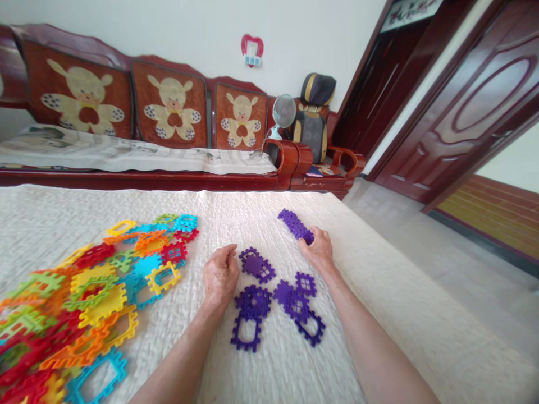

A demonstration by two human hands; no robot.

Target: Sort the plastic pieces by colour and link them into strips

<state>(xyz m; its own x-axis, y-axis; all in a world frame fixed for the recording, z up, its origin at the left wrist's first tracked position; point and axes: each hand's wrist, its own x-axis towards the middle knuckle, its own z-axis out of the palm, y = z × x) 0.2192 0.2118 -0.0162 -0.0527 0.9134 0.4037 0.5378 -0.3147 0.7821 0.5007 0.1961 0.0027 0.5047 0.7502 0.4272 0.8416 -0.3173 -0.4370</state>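
So the step in hand looks to be the gathering of purple pieces into one row, judging by how things lie. The purple row (292, 223) is laid out on the far right part of the white quilted cover (379, 314), and its near end is pinched between the thumb and fingers of the right hand (319, 247). The left hand (221, 272) is held loosely curled just left of the loose purple pieces (253, 265); nothing can be seen in it, and whether its fingertips are pressed together can't be told from this angle.

As for the next move, a loose piece would probably need to be picked out by its toothed edge and lined up with the row, while the row is kept steady so it doesn't fan out. Just a guess, though.

Looks-wise, the row is made of thin, deep purple plates packed closely, overlapping and leaning in a slightly bent line. The loose ones are scattered nearer, between the forearms, in small overlapping clusters: some solid, some with window bars, some just open frames, all notched around the rim. A big mixed heap (103, 307) in red, yellow, orange, green and blue is spread on the left, well apart from the purple stuff.
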